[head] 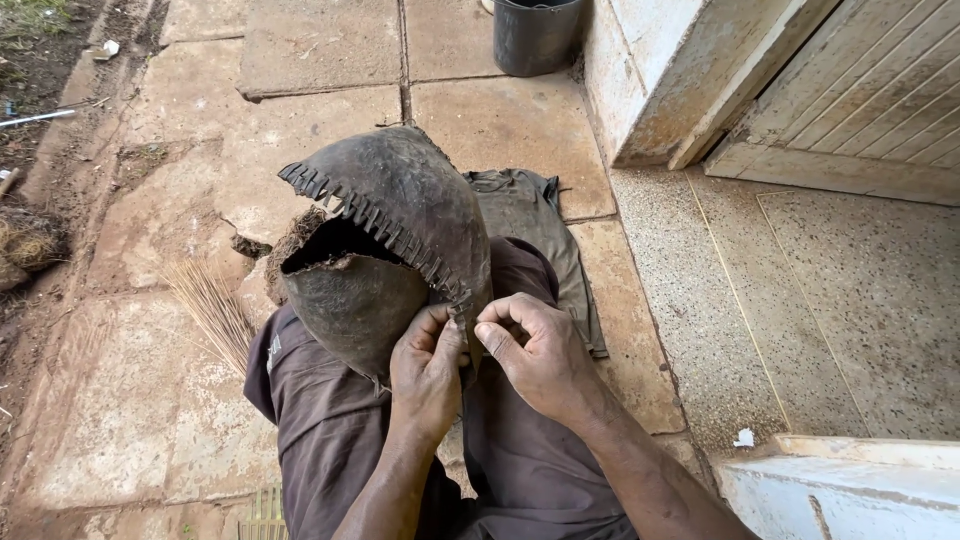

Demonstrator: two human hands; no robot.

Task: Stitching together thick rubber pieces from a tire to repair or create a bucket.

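A dark, rounded leather casing (400,200), like a worn ball cover, rests on my lap with a gaping slit (335,243) showing brown fibre stuffing at its left edge. A row of strip lacing (375,222) runs along the slit's upper lip. My left hand (428,370) grips the casing's near end, thumb by the lacing's end. My right hand (537,355) pinches the lacing end beside it, fingertips touching the casing. My legs in dark brown trousers (330,420) lie underneath.
A grey-green cloth (545,225) lies on the stone slabs beyond my knees. A dark bucket (535,35) stands by the wall at the top. A bundle of thin straw sticks (210,305) lies left. A door sill and terrazzo step (820,300) are right.
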